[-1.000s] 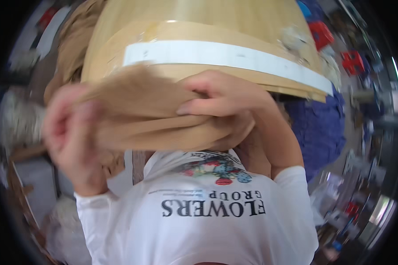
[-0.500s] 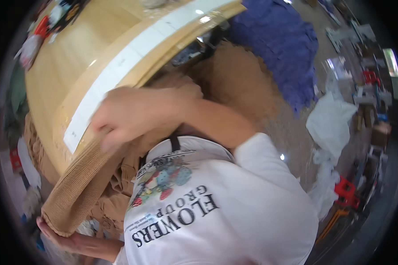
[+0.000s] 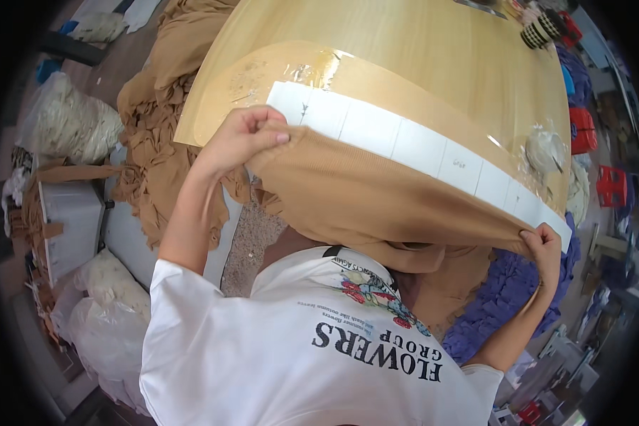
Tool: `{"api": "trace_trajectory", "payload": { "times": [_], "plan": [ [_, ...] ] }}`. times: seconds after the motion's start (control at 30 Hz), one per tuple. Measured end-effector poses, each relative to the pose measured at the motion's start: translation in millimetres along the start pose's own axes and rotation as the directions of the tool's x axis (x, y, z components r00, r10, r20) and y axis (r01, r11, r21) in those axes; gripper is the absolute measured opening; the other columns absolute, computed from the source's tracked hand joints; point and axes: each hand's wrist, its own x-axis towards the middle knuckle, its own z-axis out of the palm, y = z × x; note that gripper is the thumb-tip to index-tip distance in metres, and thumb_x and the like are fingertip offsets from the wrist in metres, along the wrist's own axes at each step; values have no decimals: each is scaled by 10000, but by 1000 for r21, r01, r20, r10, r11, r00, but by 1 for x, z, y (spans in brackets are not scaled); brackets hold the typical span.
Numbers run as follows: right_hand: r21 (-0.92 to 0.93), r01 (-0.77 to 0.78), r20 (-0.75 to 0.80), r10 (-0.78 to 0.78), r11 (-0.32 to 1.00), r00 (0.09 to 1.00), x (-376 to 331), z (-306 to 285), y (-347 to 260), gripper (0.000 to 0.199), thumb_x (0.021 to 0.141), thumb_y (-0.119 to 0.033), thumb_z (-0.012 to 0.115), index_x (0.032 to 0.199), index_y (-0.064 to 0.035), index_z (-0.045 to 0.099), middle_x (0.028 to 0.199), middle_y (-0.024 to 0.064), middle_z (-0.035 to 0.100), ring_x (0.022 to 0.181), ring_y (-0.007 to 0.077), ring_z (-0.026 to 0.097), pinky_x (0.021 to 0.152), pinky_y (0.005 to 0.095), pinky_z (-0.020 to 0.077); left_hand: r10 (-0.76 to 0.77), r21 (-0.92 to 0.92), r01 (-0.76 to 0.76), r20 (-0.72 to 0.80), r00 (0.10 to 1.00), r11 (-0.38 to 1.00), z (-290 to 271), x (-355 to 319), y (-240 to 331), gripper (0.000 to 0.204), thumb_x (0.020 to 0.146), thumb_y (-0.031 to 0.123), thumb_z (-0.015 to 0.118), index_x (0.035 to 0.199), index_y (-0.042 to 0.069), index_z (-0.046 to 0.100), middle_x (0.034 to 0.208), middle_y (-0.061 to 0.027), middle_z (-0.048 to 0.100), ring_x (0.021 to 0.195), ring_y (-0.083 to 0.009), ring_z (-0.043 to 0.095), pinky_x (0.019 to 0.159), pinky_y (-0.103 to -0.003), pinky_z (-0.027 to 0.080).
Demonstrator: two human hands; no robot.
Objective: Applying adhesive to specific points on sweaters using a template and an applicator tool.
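A brown knitted piece point(image 3: 383, 199) is stretched sideways along the near edge of the wooden table point(image 3: 419, 57). At its upper left corner my left hand point(image 3: 245, 140) pinches the edge between thumb and fingers. The far right corner is gripped in my right hand point(image 3: 543, 247), near the end of a white marked paper strip point(image 3: 405, 138). This strip is fixed along the table edge, and the knit's top edge runs beside it. Lower down, the cloth hangs in folds toward my lap.
Heaped brown knitwear point(image 3: 163, 163) lies at the left of the table. A purple fabric pile point(image 3: 486, 312) is at the lower right. Bagged goods point(image 3: 71, 121) stand at far left. On the table's right sits a small clear bag point(image 3: 545, 148); a red stool point(image 3: 610, 186) stands beyond.
My view has swung round to face the table edge. The hands, earlier crossed with the right blurred over the cloth, are now wide apart, with the knit pulled out between them along the strip.
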Motion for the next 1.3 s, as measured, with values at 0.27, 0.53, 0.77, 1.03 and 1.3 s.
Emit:
{"api": "trace_trajectory", "payload": {
  "times": [0.27, 0.53, 0.77, 1.03, 1.3],
  "plan": [
    [564, 72, -123, -3, 823, 992, 73, 44, 13, 108, 853, -115, 615, 926, -69, 549, 741, -68, 528, 582, 12, 407, 522, 152, 311, 13, -112, -46, -275, 961, 993, 0, 54, -28, 81, 838, 72, 627, 871, 26, 568, 792, 8, 596, 701, -35, 530, 631, -173, 437],
    [464, 144, -312, 9, 874, 950, 97, 56, 53, 115, 854, -113, 624, 919, -58, 549, 689, -68, 509, 578, -1, 396, 469, 163, 284, 58, 251, 41, -378, 924, 967, 10, 72, -44, 118, 785, 103, 618, 812, 2, 564, 683, -43, 570, 625, -92, 515, 594, -249, 435],
    [446, 85, -191, 2, 891, 982, 73, 62, 31, 263, 807, -63, 628, 1050, -39, 531, 633, -47, 500, 545, 34, 434, 472, 193, 347, 632, 847, -10, -388, 671, 531, 28, 62, -25, 236, 822, 79, 569, 1038, -13, 557, 895, -120, 573, 738, -181, 522, 685, -297, 450],
    [432, 192, -474, 41, 881, 879, 55, 89, 22, 318, 764, -43, 648, 1037, -5, 490, 605, 14, 522, 548, 82, 479, 532, 233, 407, 642, 503, -783, 474, 603, 365, 323, 88, 19, 365, 783, 124, 600, 1129, 21, 541, 1172, -140, 513, 1045, -296, 483, 883, -403, 381],
    [355, 215, -525, 3, 910, 851, 57, 85, 21, 315, 778, -32, 630, 1059, -3, 490, 617, 3, 498, 547, 61, 458, 523, 209, 398, 641, 637, -761, 532, 553, 128, 382, 111, -1, 430, 807, 213, 568, 1187, 15, 525, 1310, -66, 458, 1096, -241, 437, 934, -423, 312]
  ]
}}
